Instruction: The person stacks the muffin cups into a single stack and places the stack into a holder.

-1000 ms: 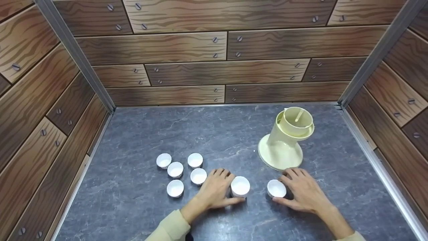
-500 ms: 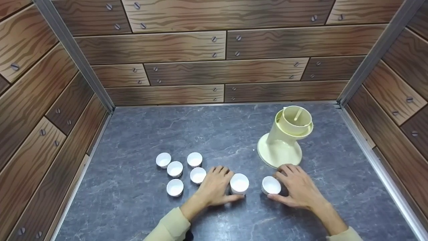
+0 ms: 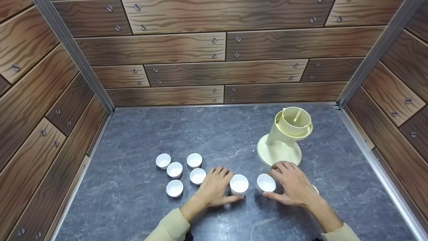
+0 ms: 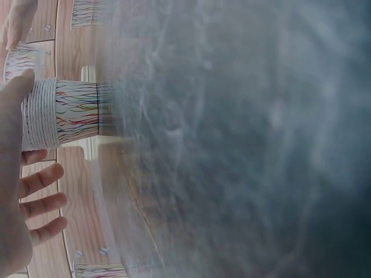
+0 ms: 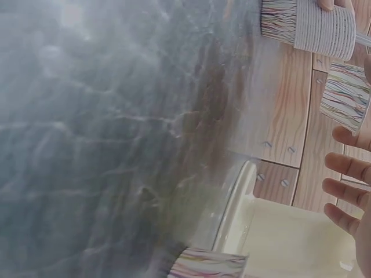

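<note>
My left hand (image 3: 215,188) holds a stack of white paper baking cups (image 3: 239,184) standing on the table, thumb on the near side and fingers behind. In the left wrist view the stack (image 4: 66,113) shows several nested rims above one wall with coloured wavy lines. Just right of it, my right hand (image 3: 291,184) pinches a single baking cup (image 3: 266,183) between thumb and index finger. That cup (image 5: 346,95) is tilted and raised off the table in the right wrist view, apart from the stack.
Left of my left hand stand several loose baking cups (image 3: 175,170). Another cup (image 3: 315,189) is mostly hidden behind my right wrist. A pale yellow stand (image 3: 284,140) with a round base and an open cylinder on top stands behind my right hand. Wood-patterned walls (image 3: 224,72) enclose the table.
My right hand has moved left with its cup, closer to the stack, and the cup now tilts. A cup behind the right wrist has come into sight. My left hand stays on the stack.
</note>
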Tool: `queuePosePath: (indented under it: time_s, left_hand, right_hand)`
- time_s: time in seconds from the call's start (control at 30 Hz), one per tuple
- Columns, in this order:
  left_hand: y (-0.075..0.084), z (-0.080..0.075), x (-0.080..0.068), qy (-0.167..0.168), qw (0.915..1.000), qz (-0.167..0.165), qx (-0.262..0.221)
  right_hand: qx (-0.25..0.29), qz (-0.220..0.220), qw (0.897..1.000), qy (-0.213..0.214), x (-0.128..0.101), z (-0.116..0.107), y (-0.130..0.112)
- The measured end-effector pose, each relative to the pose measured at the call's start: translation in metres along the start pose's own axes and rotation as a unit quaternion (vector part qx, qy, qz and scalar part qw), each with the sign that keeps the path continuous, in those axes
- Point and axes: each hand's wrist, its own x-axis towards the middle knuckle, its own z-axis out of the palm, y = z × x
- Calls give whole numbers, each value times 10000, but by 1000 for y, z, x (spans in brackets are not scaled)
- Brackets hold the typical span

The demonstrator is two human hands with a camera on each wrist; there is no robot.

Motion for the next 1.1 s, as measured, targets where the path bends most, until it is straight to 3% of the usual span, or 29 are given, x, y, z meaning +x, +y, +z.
queuePosePath:
  time_s: [0.6,1.1]
  left_hand:
    - [1,-2,0,-25,10000,-48,-31]
    - [0,-3,1,-209,9997,-17,-128]
  right_hand:
    - [191,-142,9996,160,23,-8,-11]
    - [282,-537,9976,321,44,-7,-23]
